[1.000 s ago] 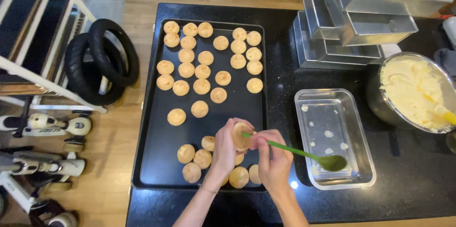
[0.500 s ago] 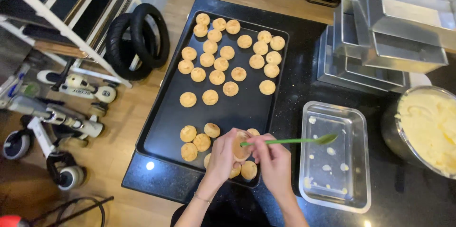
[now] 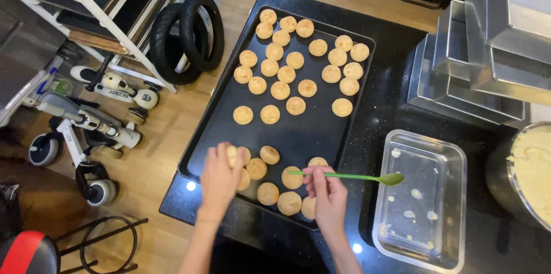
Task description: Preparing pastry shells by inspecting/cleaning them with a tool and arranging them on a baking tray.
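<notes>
1. The left hand [image 3: 220, 177] is closed around one puff [image 3: 232, 151], fingers curled over it, at the near left end of the tray [image 3: 313, 136].
2. The right hand [image 3: 327, 192] pinches the handle of a green spoon [image 3: 351, 177]; the spoon lies level, and its bowl reaches out over the tray's right edge to the rim of the metal pan [image 3: 425, 202].
3. The black tray sits on the black table [image 3: 384, 119], long side running away from the person.
4. A near cluster of puffs [image 3: 270, 192] lies right between and under both hands, partly hidden by them; some touch each other.
5. A larger group of puffs [image 3: 298, 59] fills the far half of the tray, well apart from the hands, with bare tray between the two groups.
6. The metal pan, just right of the tray, holds scattered blobs of cream.
7. A pot of cream [image 3: 531, 170] stands at the right edge, beyond the pan.
8. Stacked tins [image 3: 482, 50] stand at the far right of the table.
9. On the wooden floor left of the table: tyres [image 3: 186, 36], a white rack [image 3: 109, 16] and small scooters [image 3: 86, 119].
</notes>
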